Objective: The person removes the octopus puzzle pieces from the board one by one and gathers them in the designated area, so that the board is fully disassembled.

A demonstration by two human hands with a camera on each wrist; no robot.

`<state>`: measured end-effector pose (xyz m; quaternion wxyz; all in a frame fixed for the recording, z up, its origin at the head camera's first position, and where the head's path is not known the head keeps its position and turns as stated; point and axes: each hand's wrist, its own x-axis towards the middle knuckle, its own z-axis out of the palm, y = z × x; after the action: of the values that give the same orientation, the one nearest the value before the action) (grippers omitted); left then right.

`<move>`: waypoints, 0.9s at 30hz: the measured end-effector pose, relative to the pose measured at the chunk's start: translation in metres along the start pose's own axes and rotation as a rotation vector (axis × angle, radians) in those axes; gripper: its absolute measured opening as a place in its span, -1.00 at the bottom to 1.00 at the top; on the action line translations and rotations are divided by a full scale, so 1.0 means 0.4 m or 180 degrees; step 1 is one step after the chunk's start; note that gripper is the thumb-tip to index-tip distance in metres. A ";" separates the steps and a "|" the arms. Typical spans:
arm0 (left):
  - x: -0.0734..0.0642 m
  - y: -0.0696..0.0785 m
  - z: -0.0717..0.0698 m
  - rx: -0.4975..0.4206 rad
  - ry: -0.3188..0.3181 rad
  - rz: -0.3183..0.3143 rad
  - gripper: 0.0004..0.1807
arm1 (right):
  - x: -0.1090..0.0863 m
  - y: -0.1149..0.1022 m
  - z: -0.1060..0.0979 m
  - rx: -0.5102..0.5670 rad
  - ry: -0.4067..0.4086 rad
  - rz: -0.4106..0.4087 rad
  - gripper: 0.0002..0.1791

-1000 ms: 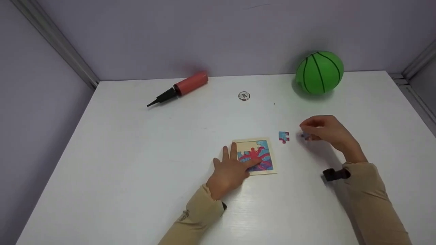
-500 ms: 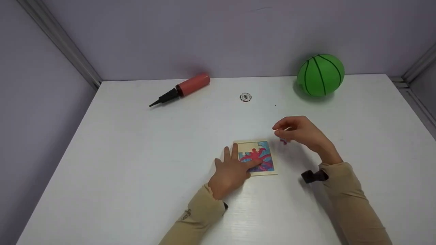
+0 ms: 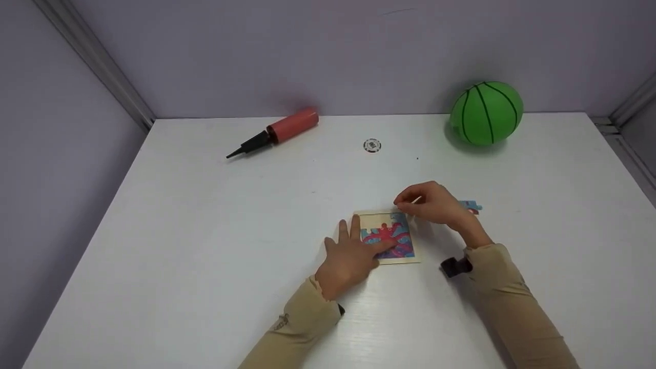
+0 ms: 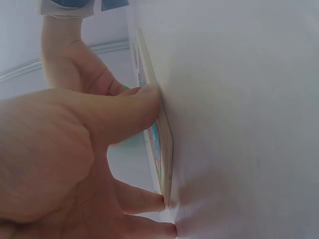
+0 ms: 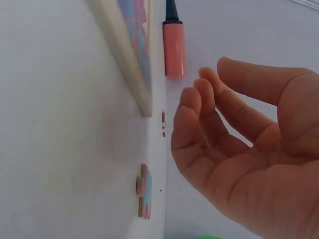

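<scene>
My left hand (image 3: 347, 264) lies spread over the left side of a wooden puzzle board (image 3: 415, 256). Its index finger rests on the red octopus picture (image 3: 384, 233), and its thumb touches the board edge in the left wrist view. Bare wood shows at the board's upper left. Above the board's upper right corner hovers my right hand (image 3: 433, 203), fingers loosely bent. In the right wrist view its thumb and fingers stand apart with nothing visible between them. A blue and pink puzzle piece (image 5: 145, 191) lies on the table beneath it. Another puzzle piece (image 3: 470, 206) shows behind that hand.
A red and black hand pump (image 3: 293, 126) lies at the back left. A round poker chip (image 3: 372, 145) is on the white table (image 3: 205, 246) beyond the board. The green ball (image 3: 487, 114) sits at the back right by the wall.
My right hand has moved left, from the farther puzzle piece, over the nearer one, to the board's corner. That farther piece is now uncovered. My left hand has stayed on the board.
</scene>
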<state>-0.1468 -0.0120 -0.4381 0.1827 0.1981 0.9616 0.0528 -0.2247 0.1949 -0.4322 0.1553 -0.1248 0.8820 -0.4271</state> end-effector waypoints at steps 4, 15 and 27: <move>0.001 0.000 0.001 -0.0006 0.0001 0.0005 -0.40 | 0.004 0.008 0.000 -0.0241 -0.0128 -0.0033 -0.76; 0.003 0.001 0.000 -0.0048 -0.0086 -0.0071 -0.41 | -0.002 0.004 0.003 -0.0382 -0.0134 0.0106 -0.74; 0.004 -0.001 0.003 -0.0012 -0.0053 -0.0035 -0.42 | -0.008 -0.003 0.010 -0.0836 -0.0128 -0.0218 -0.78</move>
<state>-0.1479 -0.0115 -0.4397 0.1913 0.1929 0.9610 0.0520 -0.2203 0.1924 -0.4329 0.1406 -0.1826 0.9223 -0.3104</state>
